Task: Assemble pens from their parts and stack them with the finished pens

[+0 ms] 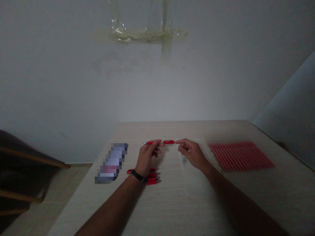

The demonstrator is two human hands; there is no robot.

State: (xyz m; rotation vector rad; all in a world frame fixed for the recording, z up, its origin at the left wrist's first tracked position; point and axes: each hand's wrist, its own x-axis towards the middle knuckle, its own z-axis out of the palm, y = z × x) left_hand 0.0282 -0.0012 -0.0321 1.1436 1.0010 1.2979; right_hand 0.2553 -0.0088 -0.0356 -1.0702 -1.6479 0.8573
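My left hand [147,154] is closed around a red pen [153,143] held level above the light wooden table [172,203], its tip pointing left. My right hand [193,153] pinches the pen's red cap [169,142] at the pen's right end. I cannot tell whether the cap is seated on the pen or slightly apart from it. A dark band is on my left wrist. Behind that wrist several finished red pens [153,178] lie stacked on the table.
A wide row of several red pen parts [240,155] lies side by side at the right. A blurred-out flat object [112,163] lies at the left of the table. A clear plastic sheet [197,177] lies under my right forearm. A dark chair [17,170] stands at far left.
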